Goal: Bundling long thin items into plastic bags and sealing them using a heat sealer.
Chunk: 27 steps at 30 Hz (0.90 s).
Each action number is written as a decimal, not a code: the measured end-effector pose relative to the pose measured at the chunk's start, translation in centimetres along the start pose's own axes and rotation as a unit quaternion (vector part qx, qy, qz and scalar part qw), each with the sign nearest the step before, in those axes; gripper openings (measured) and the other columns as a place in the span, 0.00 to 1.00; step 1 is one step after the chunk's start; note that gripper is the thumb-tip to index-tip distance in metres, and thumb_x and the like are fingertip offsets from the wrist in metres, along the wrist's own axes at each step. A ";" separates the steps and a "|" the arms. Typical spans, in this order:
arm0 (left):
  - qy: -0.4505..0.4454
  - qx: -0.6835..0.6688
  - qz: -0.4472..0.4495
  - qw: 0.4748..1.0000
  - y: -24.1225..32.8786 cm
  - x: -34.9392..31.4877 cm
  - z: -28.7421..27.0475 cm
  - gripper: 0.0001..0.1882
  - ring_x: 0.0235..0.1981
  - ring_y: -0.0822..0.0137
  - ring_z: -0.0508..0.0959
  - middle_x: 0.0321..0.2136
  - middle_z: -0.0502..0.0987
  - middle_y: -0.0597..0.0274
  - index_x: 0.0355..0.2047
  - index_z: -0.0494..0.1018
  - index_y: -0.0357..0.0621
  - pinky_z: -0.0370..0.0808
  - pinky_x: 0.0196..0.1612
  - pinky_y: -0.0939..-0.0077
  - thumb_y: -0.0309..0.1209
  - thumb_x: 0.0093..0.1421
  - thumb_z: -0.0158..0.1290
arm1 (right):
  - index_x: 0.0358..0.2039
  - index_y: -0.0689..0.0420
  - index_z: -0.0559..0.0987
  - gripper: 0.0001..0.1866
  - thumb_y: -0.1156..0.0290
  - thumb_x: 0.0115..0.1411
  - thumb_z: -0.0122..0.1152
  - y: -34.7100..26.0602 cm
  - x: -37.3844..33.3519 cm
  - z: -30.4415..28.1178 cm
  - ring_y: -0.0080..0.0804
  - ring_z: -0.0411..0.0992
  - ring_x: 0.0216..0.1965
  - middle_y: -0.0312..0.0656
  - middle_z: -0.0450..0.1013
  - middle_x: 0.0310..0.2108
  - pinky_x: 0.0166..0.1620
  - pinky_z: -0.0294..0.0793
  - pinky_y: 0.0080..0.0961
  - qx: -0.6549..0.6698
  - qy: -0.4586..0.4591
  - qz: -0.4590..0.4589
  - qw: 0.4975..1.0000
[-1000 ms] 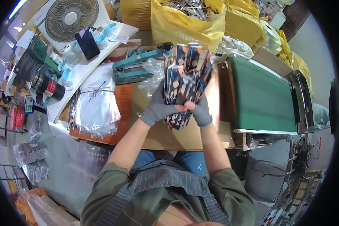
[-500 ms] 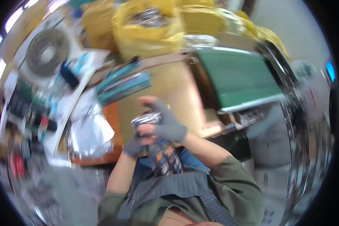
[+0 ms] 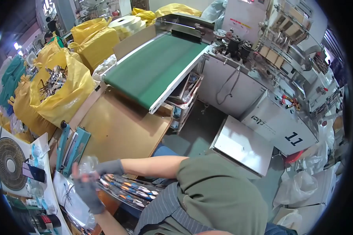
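Note:
A long bundle of strips with orange, blue and white diamond patterns lies across my lap, apparently wrapped in clear plastic. At its far left end, the bunched plastic bag mouth stands up above my hands. My left hand, in a grey fingerless glove, is closed at the gathered plastic, its fingertips slightly blurred. My right hand, gloved alike, reaches across from the right and pinches the same end. Just left of them lies a stack of clear plastic bags.
A teal bar sealer stands on the brown table. Behind it is a green conveyor belt. A fan and a phone are at left. Yellow sacks stand behind; a white machine cabinet stands at right.
My view has swung to the right, so the conveyor and machine show more fully. The bundle now lies slanted across my lap, and both hands are at its bunched plastic end.

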<state>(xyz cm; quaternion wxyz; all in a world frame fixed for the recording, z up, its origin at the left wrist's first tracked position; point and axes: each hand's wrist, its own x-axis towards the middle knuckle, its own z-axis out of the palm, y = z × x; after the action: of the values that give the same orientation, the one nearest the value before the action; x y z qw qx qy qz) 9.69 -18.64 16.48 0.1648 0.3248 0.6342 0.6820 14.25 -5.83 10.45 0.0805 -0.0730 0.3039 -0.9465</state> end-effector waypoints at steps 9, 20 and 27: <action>0.132 0.195 0.098 0.967 -5.7 -8.5 1.9 0.16 0.20 0.65 0.63 0.18 0.64 0.61 0.21 0.61 0.39 0.64 0.27 0.67 0.36 0.62 0.44 | 0.38 0.57 0.77 0.21 0.51 0.59 0.51 3.6 -6.4 -1.6 0.27 0.72 0.30 0.38 0.76 0.32 0.34 0.74 0.27 -0.224 0.094 -0.004 0.970; -0.104 0.199 -0.019 0.974 -2.9 -3.1 4.1 0.11 0.27 0.71 0.65 0.23 0.64 0.65 0.28 0.65 0.38 0.65 0.31 0.73 0.32 0.54 0.53 | 0.31 0.59 0.75 0.15 0.59 0.55 0.55 2.1 -7.1 -7.1 0.27 0.71 0.32 0.41 0.73 0.27 0.35 0.70 0.25 -0.431 0.251 -0.153 0.853; -0.308 0.653 0.040 0.691 -5.0 11.1 -5.5 0.11 0.25 0.52 0.77 0.20 0.76 0.47 0.18 0.76 0.42 0.73 0.30 0.62 0.33 0.51 0.49 | 0.28 0.55 0.78 0.06 0.69 0.51 0.56 -12.9 -2.4 0.5 0.47 0.74 0.31 0.52 0.74 0.26 0.36 0.72 0.37 -0.822 0.286 -0.053 0.490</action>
<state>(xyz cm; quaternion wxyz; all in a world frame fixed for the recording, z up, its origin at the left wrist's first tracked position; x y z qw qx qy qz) -3.01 -15.01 14.31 0.0698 0.5678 0.8194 -0.0361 15.31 4.71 18.22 -0.1580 0.1530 0.9457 -0.2391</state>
